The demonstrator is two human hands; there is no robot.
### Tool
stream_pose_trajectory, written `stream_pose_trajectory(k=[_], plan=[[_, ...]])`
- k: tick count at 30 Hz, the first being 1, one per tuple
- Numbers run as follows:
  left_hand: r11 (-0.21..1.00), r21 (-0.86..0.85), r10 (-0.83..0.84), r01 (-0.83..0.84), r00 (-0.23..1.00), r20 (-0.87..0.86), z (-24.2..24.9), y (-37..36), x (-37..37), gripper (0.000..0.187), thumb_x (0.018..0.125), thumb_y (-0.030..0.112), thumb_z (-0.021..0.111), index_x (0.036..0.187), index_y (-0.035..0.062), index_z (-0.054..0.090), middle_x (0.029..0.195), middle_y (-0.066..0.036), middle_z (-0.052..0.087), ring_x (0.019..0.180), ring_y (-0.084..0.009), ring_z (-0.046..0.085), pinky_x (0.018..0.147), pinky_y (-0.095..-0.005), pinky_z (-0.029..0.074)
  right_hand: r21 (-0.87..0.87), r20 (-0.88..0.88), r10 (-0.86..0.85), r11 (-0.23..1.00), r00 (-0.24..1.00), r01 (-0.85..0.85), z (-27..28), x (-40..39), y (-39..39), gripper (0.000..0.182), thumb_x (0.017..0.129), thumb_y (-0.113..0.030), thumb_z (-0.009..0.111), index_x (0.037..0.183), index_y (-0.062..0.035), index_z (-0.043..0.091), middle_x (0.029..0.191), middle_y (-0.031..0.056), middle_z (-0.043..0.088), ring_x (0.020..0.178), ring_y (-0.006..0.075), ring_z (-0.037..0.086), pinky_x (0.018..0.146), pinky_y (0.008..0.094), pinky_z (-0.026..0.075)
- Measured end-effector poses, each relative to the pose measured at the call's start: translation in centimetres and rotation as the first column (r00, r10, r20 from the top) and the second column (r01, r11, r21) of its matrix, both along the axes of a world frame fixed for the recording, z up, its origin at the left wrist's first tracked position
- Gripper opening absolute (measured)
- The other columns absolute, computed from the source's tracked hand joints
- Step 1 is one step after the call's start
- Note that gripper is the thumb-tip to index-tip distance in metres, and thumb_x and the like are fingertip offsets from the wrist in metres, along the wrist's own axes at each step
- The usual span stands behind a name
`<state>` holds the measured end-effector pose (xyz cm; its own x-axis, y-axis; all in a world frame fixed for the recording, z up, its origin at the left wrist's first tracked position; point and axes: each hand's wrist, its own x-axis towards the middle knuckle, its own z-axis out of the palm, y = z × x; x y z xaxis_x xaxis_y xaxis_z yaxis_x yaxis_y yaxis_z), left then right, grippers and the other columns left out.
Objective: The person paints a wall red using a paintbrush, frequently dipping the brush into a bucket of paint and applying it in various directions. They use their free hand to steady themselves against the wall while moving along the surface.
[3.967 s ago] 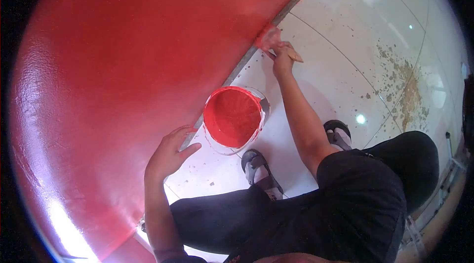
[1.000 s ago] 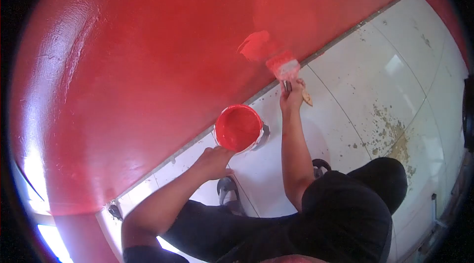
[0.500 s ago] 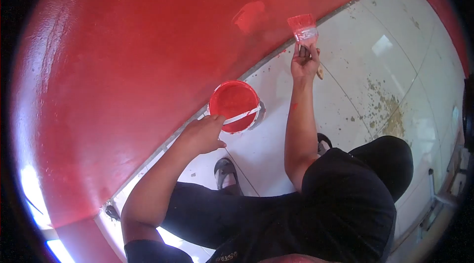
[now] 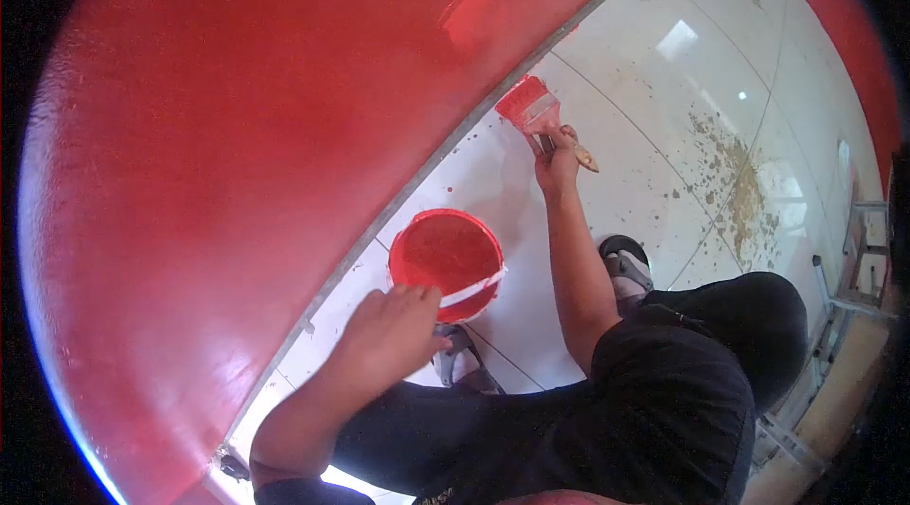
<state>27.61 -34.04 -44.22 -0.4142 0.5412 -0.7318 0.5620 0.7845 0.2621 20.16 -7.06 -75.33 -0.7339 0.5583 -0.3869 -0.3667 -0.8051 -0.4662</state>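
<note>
My left hand [image 4: 391, 339] is closed on the white handle [image 4: 476, 288] of a paint bucket [image 4: 445, 213], and the fingers partly hide that handle. Inside the bucket is red paint [image 4: 444, 249]. Farther out to the right, my right hand [image 4: 558, 162] grips a wide paintbrush [image 4: 541, 112] with a wooden handle end. Red paint coats its bristles, which point up and left toward the foot of the wall, over the floor in this view.
A red wall [image 4: 256, 126] fills the left side, with a brighter wet patch [image 4: 474, 12] on it. Pale floor tiles [image 4: 626, 88] carry brownish stains [image 4: 744, 197]. Both my feet are near the bucket. At the right edge lies a metal frame like a ladder [image 4: 834, 315].
My right hand has brought the brush down and left, away from the wall's lower edge in view. The bucket and my left hand have come closer to my body. The camera view has shifted.
</note>
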Motion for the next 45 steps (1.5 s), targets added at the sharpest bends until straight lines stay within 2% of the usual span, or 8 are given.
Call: stream_pose_trajectory(k=[10, 18, 21, 25, 37, 41, 43, 45], plan=[[0.946, 0.308, 0.13, -0.099, 0.988, -0.08, -2.9, -1.8, -0.4, 0.058, 0.082, 0.039, 0.07, 0.126, 0.0035, 0.054, 0.119, -0.017, 0.059, 0.112, -0.0307, 0.056, 0.095, -0.0441, 0.044, 0.226, 0.221, 0.029, 0.971, 0.975, -0.08, 0.2, -6.3, -3.6, 0.026, 0.082, 0.003, 0.058, 0.097, -0.0131, 0.045, 0.095, 0.0038, 0.057, 0.086, 0.0193, 0.062, 0.079, 0.041, 0.057], [0.913, 0.366, 0.263, -0.183, 0.948, -0.181, -3.6, -2.8, 0.4, 0.056, 0.077, 0.038, 0.075, 0.121, 0.0056, 0.059, 0.12, -0.016, 0.06, 0.111, -0.0328, 0.058, 0.096, -0.0439, 0.043, 0.016, -0.283, -0.116, 0.992, 0.952, 0.125, 10.0, -5.6, -1.2, 0.029, 0.082, 0.005, 0.063, 0.089, -0.0151, 0.043, 0.092, 0.0037, 0.058, 0.089, 0.0211, 0.064, 0.077, 0.0435, 0.059], [0.883, 0.421, 0.333, -0.21, 0.911, -0.244, -3.2, -3.7, 1.0, 0.05, 0.075, 0.034, 0.077, 0.113, 0.005, 0.063, 0.115, -0.014, 0.062, 0.106, -0.0326, 0.06, 0.094, -0.0431, 0.045, -0.058, -0.3, -0.013, 0.998, 0.954, -0.005, 2.9, -7.4, -1.7, 0.031, 0.082, 0.004, 0.066, 0.089, -0.0164, 0.043, 0.091, 0.004, 0.059, 0.088, 0.0209, 0.065, 0.077, 0.0435, 0.059], [0.912, 0.315, 0.355, -0.261, 0.888, -0.291, -2.3, -3.7, 2.1, 0.047, 0.077, 0.032, 0.076, 0.112, 0.0047, 0.063, 0.113, -0.013, 0.064, 0.107, -0.0295, 0.06, 0.092, -0.0418, 0.045, -0.004, 0.036, 0.027, 1.0, 0.999, -0.026, -2.6, -5.9, -1.4, 0.029, 0.082, 0.003, 0.063, 0.089, -0.0158, 0.043, 0.09, 0.0039, 0.06, 0.085, 0.0186, 0.065, 0.075, 0.0438, 0.06], [0.77, 0.487, 0.612, -0.413, 0.696, -0.376, -1.3, -2.1, 2.5, 0.014, 0.087, 0.007, 0.06, 0.097, 0.0013, 0.067, 0.082, -0.015, 0.067, 0.08, -0.0296, 0.066, 0.075, -0.0375, 0.05, 0.115, 0.185, 0.03, 0.992, 0.982, -0.052, -2.0, -6.5, -2.8, 0.024, 0.079, 0.005, 0.058, 0.089, -0.0134, 0.046, 0.089, 0.0025, 0.056, 0.079, 0.0169, 0.062, 0.072, 0.0399, 0.059], [0.793, 0.356, 0.599, -0.494, 0.74, -0.305, -3.2, -3.7, 2.3, 0.015, 0.09, 0.006, 0.056, 0.099, 0.0002, 0.066, 0.084, -0.016, 0.068, 0.08, -0.0304, 0.067, 0.075, -0.0374, 0.05, -0.042, 0.013, 0.021, 0.999, 1.0, -0.02, 3.8, -6.4, -1.5, 0.021, 0.084, 0.002, 0.06, 0.09, -0.0142, 0.047, 0.089, 0.0044, 0.058, 0.08, 0.0199, 0.064, 0.067, 0.0383, 0.058], [0.808, 0.392, 0.565, -0.439, 0.767, -0.304, -3.9, -3.6, 1.4, 0.018, 0.091, 0.006, 0.053, 0.102, -0.0007, 0.065, 0.09, -0.017, 0.068, 0.085, -0.0308, 0.067, 0.078, -0.0385, 0.05, -0.06, -0.363, -0.03, 0.998, 0.931, 0.009, 8.2, -4.9, 0.0, 0.024, 0.084, 0.003, 0.06, 0.091, -0.0145, 0.045, 0.092, 0.0046, 0.06, 0.085, 0.0217, 0.065, 0.069, 0.0408, 0.058], [0.825, 0.388, 0.539, -0.411, 0.778, -0.323, -4.9, -3.4, 0.6, 0.018, 0.091, 0.007, 0.054, 0.103, -0.0009, 0.064, 0.093, -0.018, 0.068, 0.088, -0.0308, 0.067, 0.08, -0.0388, 0.05, -0.067, -0.405, -0.05, 0.997, 0.913, 0.025, 9.3, -5.4, 1.0, 0.027, 0.082, 0.003, 0.062, 0.089, -0.0157, 0.044, 0.094, 0.0039, 0.059, 0.088, 0.0216, 0.064, 0.074, 0.0443, 0.058]])
